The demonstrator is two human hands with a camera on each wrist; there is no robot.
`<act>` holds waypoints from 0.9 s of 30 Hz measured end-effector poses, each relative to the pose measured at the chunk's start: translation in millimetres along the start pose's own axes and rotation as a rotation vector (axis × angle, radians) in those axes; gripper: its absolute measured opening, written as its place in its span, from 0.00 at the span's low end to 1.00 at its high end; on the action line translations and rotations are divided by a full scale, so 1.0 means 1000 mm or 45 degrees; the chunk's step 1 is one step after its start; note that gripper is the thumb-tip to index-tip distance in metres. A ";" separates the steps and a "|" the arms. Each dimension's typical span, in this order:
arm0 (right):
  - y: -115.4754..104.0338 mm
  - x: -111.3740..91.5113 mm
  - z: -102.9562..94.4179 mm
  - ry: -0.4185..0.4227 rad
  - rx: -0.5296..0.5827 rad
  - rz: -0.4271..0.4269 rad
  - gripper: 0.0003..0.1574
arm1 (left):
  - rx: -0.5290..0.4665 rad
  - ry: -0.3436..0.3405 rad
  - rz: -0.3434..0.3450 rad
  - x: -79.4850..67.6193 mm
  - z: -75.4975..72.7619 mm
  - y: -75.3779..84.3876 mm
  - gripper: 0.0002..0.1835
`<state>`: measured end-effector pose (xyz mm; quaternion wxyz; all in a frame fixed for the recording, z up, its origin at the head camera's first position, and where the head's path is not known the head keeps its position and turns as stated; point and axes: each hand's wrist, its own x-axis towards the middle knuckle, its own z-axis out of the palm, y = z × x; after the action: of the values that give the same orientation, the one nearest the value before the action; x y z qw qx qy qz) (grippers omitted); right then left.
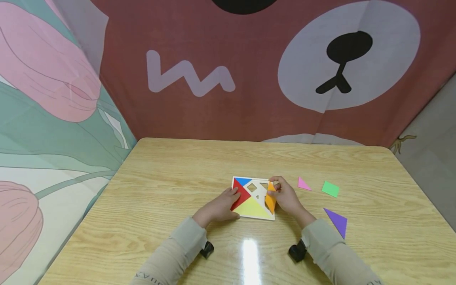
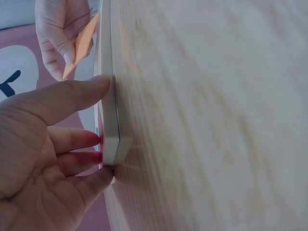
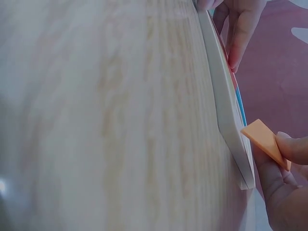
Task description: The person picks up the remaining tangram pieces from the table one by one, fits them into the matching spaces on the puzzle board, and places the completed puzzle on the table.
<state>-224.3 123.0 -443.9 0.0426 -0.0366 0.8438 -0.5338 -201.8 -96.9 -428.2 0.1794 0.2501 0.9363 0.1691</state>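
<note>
A white tangram board (image 1: pixel 261 190) lies on the table with a red triangle (image 1: pixel 242 194), a yellow triangle (image 1: pixel 254 209) and a blue triangle (image 1: pixel 243 181) in it. Bare cut-outs show toward its right half. My left hand (image 1: pixel 221 205) grips the board's near left corner, thumb along the near edge and fingers at the left side. Between thumb and fingers, my right hand (image 1: pixel 289 199) pinches an orange parallelogram (image 1: pixel 271 204). That piece is tilted over the board's right side; in the right wrist view the orange parallelogram (image 3: pixel 263 138) stands out above the board's surface.
Right of the board lie a small pink triangle (image 1: pixel 303 184), a green square (image 1: pixel 330 189) and a purple triangle (image 1: pixel 337 222). The wooden table (image 1: pixel 171 174) meets a cloth with a bear print (image 1: pixel 249 111) at the back.
</note>
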 end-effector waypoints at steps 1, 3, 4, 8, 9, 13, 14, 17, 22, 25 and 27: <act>0.000 0.000 0.000 0.000 0.003 0.002 0.20 | 0.001 -0.002 -0.002 0.000 0.000 0.000 0.37; -0.001 0.000 0.001 -0.002 0.008 0.004 0.20 | 0.000 -0.005 -0.005 0.001 0.000 0.000 0.37; -0.001 0.000 0.001 -0.004 0.009 0.005 0.20 | -0.001 -0.006 -0.006 0.001 0.001 0.000 0.37; -0.002 0.000 0.002 -0.009 0.016 0.010 0.19 | -0.006 -0.008 -0.010 0.001 0.000 0.000 0.38; -0.001 0.000 0.002 -0.010 0.021 0.012 0.19 | -0.005 -0.008 -0.011 0.001 0.000 0.000 0.38; 0.000 0.001 0.002 -0.017 0.022 0.004 0.20 | 0.001 -0.010 -0.015 0.001 -0.001 0.000 0.37; 0.000 0.001 0.003 -0.020 0.020 0.001 0.20 | 0.001 -0.011 -0.015 0.001 -0.001 0.000 0.37; 0.001 0.001 0.003 -0.031 0.020 0.000 0.20 | -0.003 -0.012 -0.014 0.001 -0.001 0.000 0.37; 0.000 0.001 0.004 -0.058 0.004 -0.025 0.19 | -0.003 -0.011 -0.010 0.001 -0.001 0.000 0.37; 0.000 0.001 0.003 -0.077 -0.012 -0.041 0.19 | -0.003 -0.010 -0.012 0.000 -0.001 0.001 0.37; 0.000 0.000 0.003 -0.089 -0.015 -0.043 0.18 | -0.003 -0.013 -0.015 0.000 -0.001 0.001 0.37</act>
<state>-224.2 119.9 -445.0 0.0627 -0.0695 0.8441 -0.5279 -202.4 -96.5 -426.9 0.1853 0.2452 0.9367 0.1678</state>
